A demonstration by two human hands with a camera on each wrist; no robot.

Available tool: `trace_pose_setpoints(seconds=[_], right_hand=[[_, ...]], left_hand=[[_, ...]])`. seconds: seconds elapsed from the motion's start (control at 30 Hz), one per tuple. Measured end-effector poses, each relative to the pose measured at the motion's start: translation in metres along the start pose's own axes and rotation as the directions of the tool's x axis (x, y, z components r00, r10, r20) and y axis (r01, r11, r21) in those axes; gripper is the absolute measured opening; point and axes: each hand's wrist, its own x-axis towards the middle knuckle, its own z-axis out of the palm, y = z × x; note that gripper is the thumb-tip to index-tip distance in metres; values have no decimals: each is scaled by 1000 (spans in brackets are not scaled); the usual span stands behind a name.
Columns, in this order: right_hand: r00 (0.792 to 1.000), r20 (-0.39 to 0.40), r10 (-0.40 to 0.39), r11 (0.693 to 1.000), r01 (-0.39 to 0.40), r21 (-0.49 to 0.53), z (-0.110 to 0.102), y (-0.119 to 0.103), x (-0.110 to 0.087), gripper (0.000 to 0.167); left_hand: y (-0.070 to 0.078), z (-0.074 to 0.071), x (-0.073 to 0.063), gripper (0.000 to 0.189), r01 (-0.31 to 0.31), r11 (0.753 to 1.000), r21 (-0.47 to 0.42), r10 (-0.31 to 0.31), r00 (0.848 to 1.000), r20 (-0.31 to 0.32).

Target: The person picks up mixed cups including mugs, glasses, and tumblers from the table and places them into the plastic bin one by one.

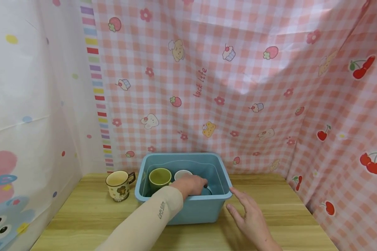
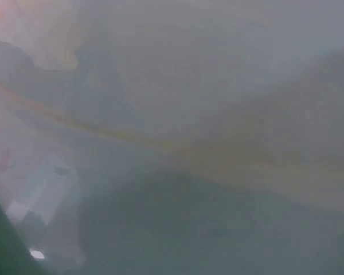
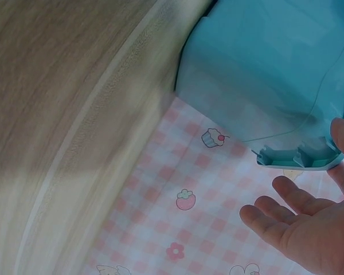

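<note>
A light-blue plastic bin [image 1: 193, 211] stands on the table, shown large in the right wrist view. My left hand [image 1: 191, 184] reaches over its front rim with curled fingers, gripping a dark-rimmed mug [image 1: 207, 191] that the hand mostly hides. Beside that hand in the bin are an olive-green mug [image 1: 160, 176] and a white mug [image 1: 183, 174]. The left wrist view is only a blurred grey-green close-up. At the bin's right front corner is my right hand [image 1: 249, 218], fingers extended and index fingertip at the rim; its thumb is spread below.
Left of the bin stands a cream mug [image 1: 117, 188] with a bear picture and a dark handle. The wooden table [image 1: 279, 216] ends against a pink checked cloth [image 1: 194, 115] behind and cloth hangings on both sides.
</note>
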Motion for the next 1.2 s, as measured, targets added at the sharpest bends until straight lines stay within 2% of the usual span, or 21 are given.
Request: trace_pose_setpoints(seconds=[0.07, 0.1, 0.17, 0.2, 0.3, 0.33, 0.4, 0.43, 0.7, 0.93, 1.2], right_hand=[[1000, 1, 1, 1000, -1, 3, 0, 0, 0, 60], [1000, 0, 3, 1000, -3, 5, 0, 0, 0, 60], [1000, -2, 7, 1000, -7, 7, 0, 0, 0, 60], [1000, -3, 8, 1000, -8, 7, 0, 0, 0, 60], [1000, -7, 1, 1000, -1, 5, 1, 0, 0, 60], [1000, -9, -2, 1000, 2, 3, 1, -1, 0, 60], [1000, -12, -6, 1000, 6, 2, 1, -1, 0, 61], [1000, -13, -7, 1000, 7, 1, 1, -1, 0, 61], [1000, -18, -12, 1000, 12, -7, 2, -1, 1, 62], [1000, -23, -15, 1000, 15, -7, 3, 0, -1, 62], [1000, -20, -16, 1000, 16, 0, 2, -1, -1, 63]], left_hand=[[-1, 0, 1, 31, 2, 1000, 7, -2, 1000, 0], [-5, 4, 8, 28, -5, 1000, 14, 6, 1000, -9], [-6, 4, 9, 21, -7, 1000, 21, 8, 1000, -26], [-8, 8, 14, 20, -9, 1000, 29, 10, 999, -40], [-5, 5, 8, 18, -1, 1000, 11, 1, 999, -50], [-1, 0, 1, 18, 6, 1000, 3, -6, 999, -47], [-1, 0, 0, 19, 7, 1000, 5, -6, 999, -49], [2, -3, -6, 18, 9, 1000, -4, -9, 999, -44], [2, -6, -7, 11, -17, 1000, -5, 16, 998, -64], [1, -6, -4, 26, -23, 999, 35, 26, 996, -88], [0, -11, -7, 36, -13, 1000, -17, 11, 994, -106]])
